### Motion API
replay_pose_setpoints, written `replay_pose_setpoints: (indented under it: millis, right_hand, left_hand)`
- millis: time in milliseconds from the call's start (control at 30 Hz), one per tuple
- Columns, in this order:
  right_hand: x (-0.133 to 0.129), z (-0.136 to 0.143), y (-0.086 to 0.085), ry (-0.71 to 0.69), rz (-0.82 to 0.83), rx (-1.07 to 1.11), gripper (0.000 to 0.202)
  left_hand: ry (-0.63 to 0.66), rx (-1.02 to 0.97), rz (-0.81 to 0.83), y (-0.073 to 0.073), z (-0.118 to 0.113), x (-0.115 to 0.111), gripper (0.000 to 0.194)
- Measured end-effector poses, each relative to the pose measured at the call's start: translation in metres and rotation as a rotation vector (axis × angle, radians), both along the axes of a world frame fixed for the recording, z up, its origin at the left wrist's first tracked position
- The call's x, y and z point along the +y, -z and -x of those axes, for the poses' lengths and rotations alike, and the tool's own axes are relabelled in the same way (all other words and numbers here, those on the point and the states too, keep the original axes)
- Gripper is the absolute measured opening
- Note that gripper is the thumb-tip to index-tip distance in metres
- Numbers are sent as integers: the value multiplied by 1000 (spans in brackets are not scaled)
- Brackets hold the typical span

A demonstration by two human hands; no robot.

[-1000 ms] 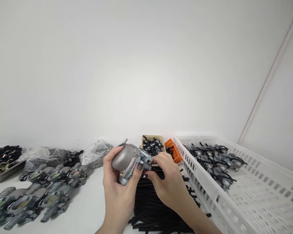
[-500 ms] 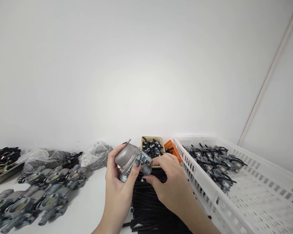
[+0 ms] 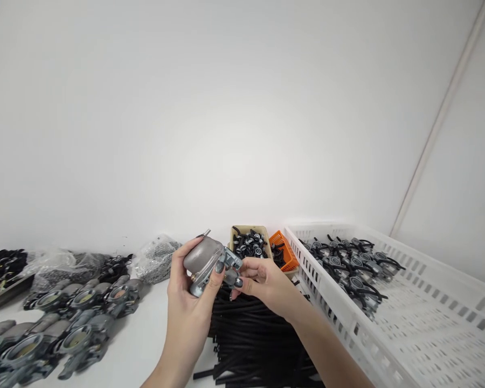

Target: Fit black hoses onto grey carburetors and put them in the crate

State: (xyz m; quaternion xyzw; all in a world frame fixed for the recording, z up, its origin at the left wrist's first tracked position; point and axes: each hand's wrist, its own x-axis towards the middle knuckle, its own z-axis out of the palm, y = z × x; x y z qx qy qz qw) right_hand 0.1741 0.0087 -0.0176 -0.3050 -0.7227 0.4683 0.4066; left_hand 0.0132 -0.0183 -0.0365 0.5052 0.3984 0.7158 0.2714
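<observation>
A grey metal carburetor is tilted in my left hand, its rounded dome up and to the left. The left fingers wrap round the back and the thumb presses on the near side. At the carburetor's right end, my right hand pinches a stubby part between thumb and fingers; the fingertips are partly hidden behind it. Below both hands lies a heap of black rubber hoses. More carburetors stand in rows on the left of the white table.
Behind the hands are a cream bin of small black and silver parts and an orange basket. A white crate on the right holds several carburetors with hoses. Plastic bags of small parts and a metal tray line the wall.
My right hand has turned, its thumb rising onto the carburetor's lower right end and its fingers curling behind. The view has shifted slightly, so the carburetor sits a little further left.
</observation>
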Motion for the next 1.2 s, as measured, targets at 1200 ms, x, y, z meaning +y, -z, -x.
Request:
replay_pose_setpoints:
  millis: [1200]
  right_hand:
    - [-17, -14, -8, 129, -391, -112, 30]
  left_hand:
    - [282, -498, 257, -22, 5, 2, 63]
